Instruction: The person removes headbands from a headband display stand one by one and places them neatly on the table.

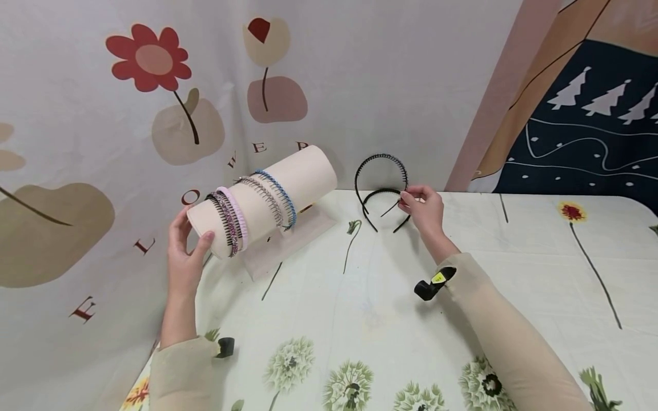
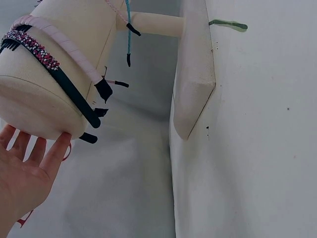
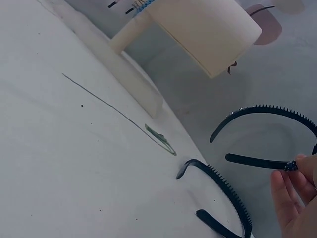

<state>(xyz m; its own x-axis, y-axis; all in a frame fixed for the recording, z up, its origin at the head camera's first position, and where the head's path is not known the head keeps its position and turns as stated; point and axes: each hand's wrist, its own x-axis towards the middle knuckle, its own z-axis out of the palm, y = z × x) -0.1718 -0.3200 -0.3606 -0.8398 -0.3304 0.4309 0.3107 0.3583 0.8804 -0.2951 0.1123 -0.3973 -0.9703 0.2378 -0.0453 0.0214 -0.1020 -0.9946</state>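
A cream padded roll-shaped headband stand (image 1: pixel 308 171) tilts at the left in the head view. My left hand (image 1: pixel 187 251) grips the rim of its near end, thumb on one side and fingers on the other. Around the roll sit a jewelled black comb headband (image 2: pixel 37 47), a pink wrapped headband (image 1: pixel 235 214), a silvery one (image 1: pixel 269 200) and a blue one (image 1: pixel 285 197). My right hand (image 1: pixel 424 211) pinches one leg of a black toothed headband (image 3: pixel 262 162), off to the right of the roll. A second black headband (image 3: pixel 224 184) is on the table just below it.
The stand's flat base (image 1: pixel 293 242) and short post (image 2: pixel 153 24) are below the roll. A flower-printed cloth covers the table (image 1: pixel 319 308). Behind hangs a printed fabric backdrop (image 1: pixel 411 85), meeting the table's back edge. Small black cameras (image 1: pixel 429 288) are strapped at the wrists.
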